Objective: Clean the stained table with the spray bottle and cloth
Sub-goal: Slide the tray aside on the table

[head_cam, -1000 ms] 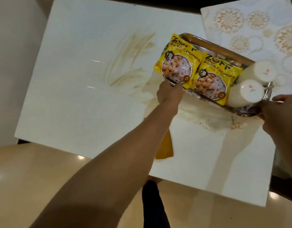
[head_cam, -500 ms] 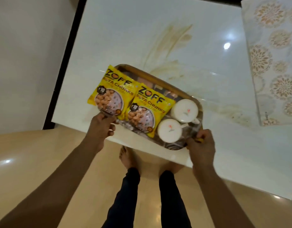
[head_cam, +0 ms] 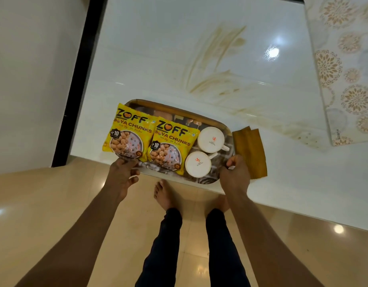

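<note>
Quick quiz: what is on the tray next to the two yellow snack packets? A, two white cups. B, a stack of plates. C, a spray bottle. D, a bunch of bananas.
A: two white cups stand on the tray to the right of the two yellow soya chunk packets.

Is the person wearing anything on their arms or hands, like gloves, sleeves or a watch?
No. Both forearms are bare as far as the view shows, with no sleeves in sight. The left hand and the right hand have no gloves, and no watch, bracelet or ring can be seen. Lower down, the person wears dark trousers and stands barefoot.
</note>
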